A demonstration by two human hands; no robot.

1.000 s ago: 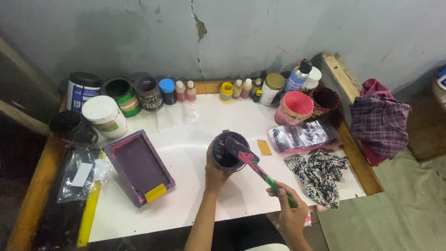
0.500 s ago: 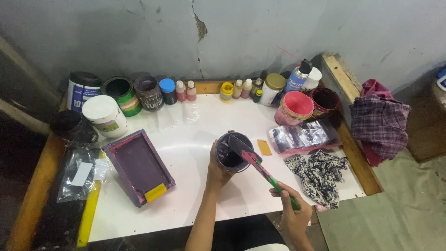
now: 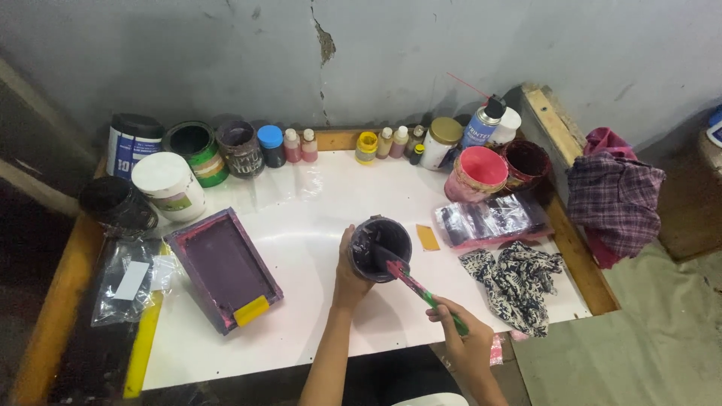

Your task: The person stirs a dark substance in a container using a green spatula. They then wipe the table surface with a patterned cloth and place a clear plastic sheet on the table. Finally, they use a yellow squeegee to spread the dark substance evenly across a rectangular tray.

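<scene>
My left hand (image 3: pixel 347 272) grips the side of a small dark tub of purple ink (image 3: pixel 381 246) that stands on the white table (image 3: pixel 316 218). My right hand (image 3: pixel 464 347) holds a green-handled spatula (image 3: pixel 423 292) whose pink-stained blade dips over the tub's rim into the ink. A purple-stained printing frame (image 3: pixel 224 268) with a yellow tape corner lies to the left of the tub.
Along the back wall stand several paint pots, small bottles (image 3: pixel 299 144), a spray can (image 3: pixel 480 124) and a pink tub (image 3: pixel 477 173). A patterned rag (image 3: pixel 517 282) and plastic bags (image 3: pixel 489 219) lie at the right. A plaid cloth (image 3: pixel 613 195) hangs off the right edge.
The tub and my left hand have shifted slightly right and nearer. The spatula blade has moved a little inside the tub.
</scene>
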